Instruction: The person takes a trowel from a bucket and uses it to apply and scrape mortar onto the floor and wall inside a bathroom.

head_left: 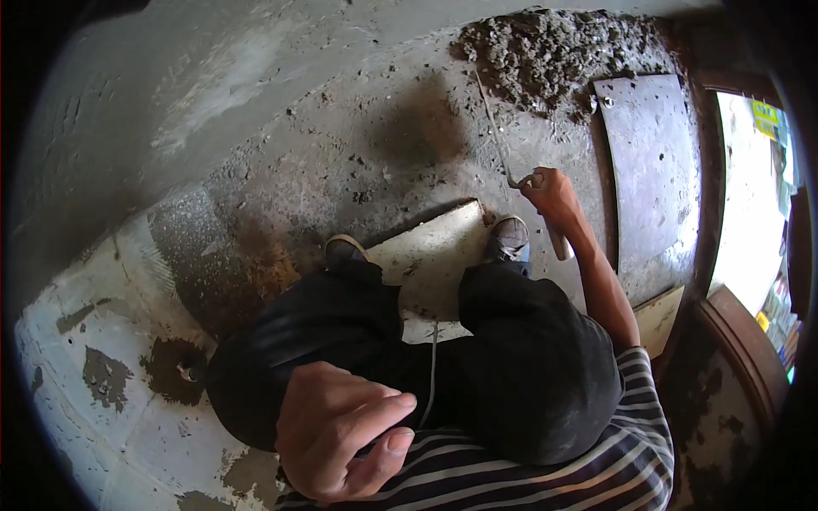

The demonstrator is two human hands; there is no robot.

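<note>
My right hand (552, 198) is wrapped round the handle of a trowel (495, 128). Its thin blade, seen nearly edge-on, points away from me toward a heap of grey crumbly mortar (562, 64). The wooden end of the handle sticks out below my fist. Close to my chest, my left hand (341, 434) is loosely curled, thumb and forefinger near each other, with nothing visible in it. Between my shoes lies a pale, dirty tile or board (439, 247) on the rough floor.
A flat grey-purple panel (652, 170) with crumbs on it lies at the right, beside a bright doorway (750, 187). A plastered wall (162, 102) runs along the far left. Pale tiles (128, 426) with mortar patches cover the near left. Loose crumbs litter the concrete floor (324, 162).
</note>
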